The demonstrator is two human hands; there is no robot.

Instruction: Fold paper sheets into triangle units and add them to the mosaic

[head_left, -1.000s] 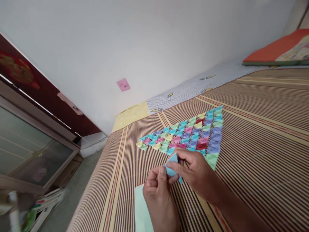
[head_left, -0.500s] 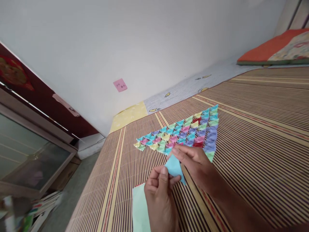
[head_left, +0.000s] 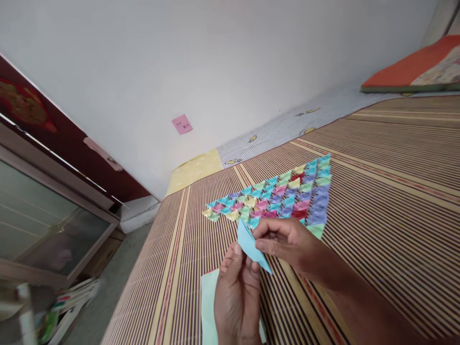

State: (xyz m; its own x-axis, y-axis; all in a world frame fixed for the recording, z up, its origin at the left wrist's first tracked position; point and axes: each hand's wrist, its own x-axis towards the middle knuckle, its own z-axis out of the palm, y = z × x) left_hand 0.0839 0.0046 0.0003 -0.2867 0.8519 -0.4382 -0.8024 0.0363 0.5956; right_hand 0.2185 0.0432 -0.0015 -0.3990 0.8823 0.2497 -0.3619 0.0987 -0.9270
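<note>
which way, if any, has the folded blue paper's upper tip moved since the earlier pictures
Yes, the folded blue paper has: its upper tip now sits further left and slightly higher in the picture, judged against the pink note on the wall.

The blue piece (head_left: pixel 248 246) in the left hand (head_left: pixel 237 292) and right hand (head_left: pixel 287 242) is smooth, matt paper. Beyond them, small folded pieces (head_left: pixel 282 189) look like creased, matt paper. Under the left hand, the green sheet (head_left: pixel 209 304) is matt paper; around it, the mat (head_left: pixel 377 211) looks ridged.

The blue paper (head_left: pixel 248 243) has turned to show a narrower shape, and the right hand (head_left: pixel 293 242) has shifted from its top tip to its side.
</note>
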